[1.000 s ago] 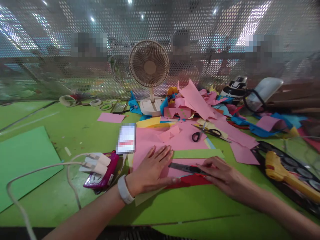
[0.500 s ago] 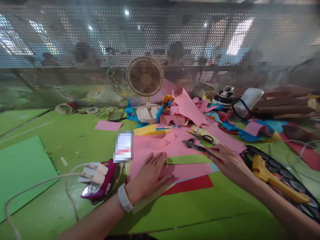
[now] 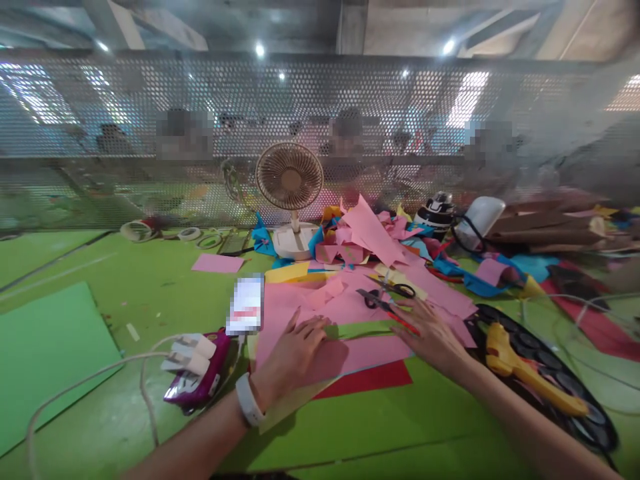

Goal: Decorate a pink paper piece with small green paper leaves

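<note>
My left hand (image 3: 295,350), with a white band at the wrist, lies on stacked pink paper (image 3: 370,353), fingers stretched out and nothing held. Its fingertips are at the left end of a light green paper strip (image 3: 357,330). My right hand (image 3: 430,337) is at the strip's right end, fingers extended and apart. Under and beside those fingers lies a slim black-and-red tool (image 3: 404,323) that looks like a utility knife; its far end is partly hidden. Black-handled scissors (image 3: 403,290) lie just beyond it. Red paper (image 3: 367,381) shows below the pink sheets.
A phone (image 3: 246,303) and a purple power strip (image 3: 200,377) with white plugs are at left. A small fan (image 3: 290,177) stands behind, beside heaped paper scraps (image 3: 370,230). A yellow glue gun (image 3: 535,373) rests on a black tray (image 3: 590,407) at right. Green card (image 3: 50,360) lies far left.
My right hand has moved slightly left and lowered the black-and-red tool onto the paper, its fingers now loosened. My left fingers are a little more bent. The head view has tilted up.
</note>
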The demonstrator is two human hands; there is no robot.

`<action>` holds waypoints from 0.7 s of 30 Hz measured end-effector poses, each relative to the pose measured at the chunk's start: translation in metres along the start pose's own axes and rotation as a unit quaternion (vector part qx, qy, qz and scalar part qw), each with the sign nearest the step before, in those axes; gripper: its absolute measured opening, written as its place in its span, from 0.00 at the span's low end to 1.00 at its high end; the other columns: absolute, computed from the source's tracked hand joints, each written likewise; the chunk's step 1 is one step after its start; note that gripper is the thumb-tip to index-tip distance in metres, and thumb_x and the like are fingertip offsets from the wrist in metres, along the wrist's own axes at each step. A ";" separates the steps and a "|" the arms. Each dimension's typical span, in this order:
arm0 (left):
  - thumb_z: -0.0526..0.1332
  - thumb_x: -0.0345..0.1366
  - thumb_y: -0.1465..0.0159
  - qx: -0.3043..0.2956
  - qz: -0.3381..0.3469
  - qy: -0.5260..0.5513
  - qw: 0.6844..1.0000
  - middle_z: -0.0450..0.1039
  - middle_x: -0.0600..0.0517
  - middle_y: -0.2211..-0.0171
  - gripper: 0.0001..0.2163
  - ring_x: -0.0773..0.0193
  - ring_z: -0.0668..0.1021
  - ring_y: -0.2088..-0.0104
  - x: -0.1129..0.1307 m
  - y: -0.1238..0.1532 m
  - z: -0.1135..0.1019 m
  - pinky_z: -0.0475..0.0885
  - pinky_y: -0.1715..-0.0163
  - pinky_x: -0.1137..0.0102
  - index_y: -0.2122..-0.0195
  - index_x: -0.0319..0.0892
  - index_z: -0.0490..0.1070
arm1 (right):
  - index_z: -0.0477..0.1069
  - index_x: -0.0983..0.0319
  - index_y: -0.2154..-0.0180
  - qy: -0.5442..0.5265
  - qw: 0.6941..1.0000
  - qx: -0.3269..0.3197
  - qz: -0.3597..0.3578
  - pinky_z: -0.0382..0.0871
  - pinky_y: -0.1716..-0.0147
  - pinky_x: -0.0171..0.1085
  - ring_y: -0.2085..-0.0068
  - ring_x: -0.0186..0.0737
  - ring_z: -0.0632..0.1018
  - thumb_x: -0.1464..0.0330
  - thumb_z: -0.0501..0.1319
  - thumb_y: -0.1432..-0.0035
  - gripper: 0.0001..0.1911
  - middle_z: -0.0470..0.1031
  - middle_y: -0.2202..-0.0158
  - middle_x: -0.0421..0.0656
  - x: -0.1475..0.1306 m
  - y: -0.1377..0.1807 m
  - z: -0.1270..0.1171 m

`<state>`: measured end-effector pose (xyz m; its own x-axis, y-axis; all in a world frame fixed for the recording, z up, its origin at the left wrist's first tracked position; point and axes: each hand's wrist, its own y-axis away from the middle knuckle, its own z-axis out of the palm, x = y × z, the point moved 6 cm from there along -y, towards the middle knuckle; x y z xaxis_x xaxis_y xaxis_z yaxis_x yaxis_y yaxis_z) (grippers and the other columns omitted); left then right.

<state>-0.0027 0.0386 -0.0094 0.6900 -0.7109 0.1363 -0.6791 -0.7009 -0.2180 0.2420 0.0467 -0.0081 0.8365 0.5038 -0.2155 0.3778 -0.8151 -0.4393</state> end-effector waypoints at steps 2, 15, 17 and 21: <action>0.44 0.29 0.34 0.022 0.016 0.006 1.000 0.63 0.49 0.45 0.16 0.64 0.63 0.44 0.000 0.001 -0.003 0.46 0.40 0.56 0.46 0.42 0.57 | 0.64 0.59 0.48 -0.028 0.999 -0.032 -0.025 0.65 0.53 0.46 0.50 0.46 0.67 0.60 0.55 0.43 0.22 0.67 0.50 0.49 -0.012 0.000 0.003; 0.50 0.32 0.36 0.129 -0.062 0.337 0.931 0.69 0.46 0.53 0.10 0.61 0.69 0.50 -0.006 0.004 -0.021 0.64 0.50 0.62 0.56 0.42 0.66 | 0.71 0.61 0.67 -0.191 0.979 -0.062 -0.025 0.64 0.62 0.38 0.64 0.39 0.72 0.67 0.51 0.39 0.11 0.72 0.69 0.44 -0.028 0.007 0.015; 0.51 0.34 0.36 0.138 -0.098 0.396 0.903 0.69 0.46 0.54 0.09 0.61 0.70 0.51 -0.009 0.005 -0.022 0.64 0.50 0.63 0.57 0.42 0.65 | 0.71 0.62 0.70 -0.265 0.959 -0.091 0.041 0.65 0.67 0.36 0.68 0.36 0.72 0.64 0.52 0.40 0.13 0.71 0.72 0.42 -0.027 0.007 0.018; 0.52 0.38 0.37 0.117 -0.174 0.534 0.819 0.69 0.45 0.52 0.13 0.60 0.71 0.51 -0.011 0.008 -0.019 0.66 0.52 0.64 0.52 0.43 0.62 | 0.70 0.64 0.72 -0.466 0.839 -0.170 0.224 0.63 0.79 0.31 0.77 0.31 0.70 0.55 0.56 0.46 0.17 0.70 0.77 0.39 -0.033 0.012 0.033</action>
<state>-0.0202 0.0400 0.0056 0.1352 -0.2029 0.9698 -0.3347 -0.9306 -0.1481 0.2057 0.0296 -0.0351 0.3114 0.0006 -0.9503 0.3321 -0.9370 0.1082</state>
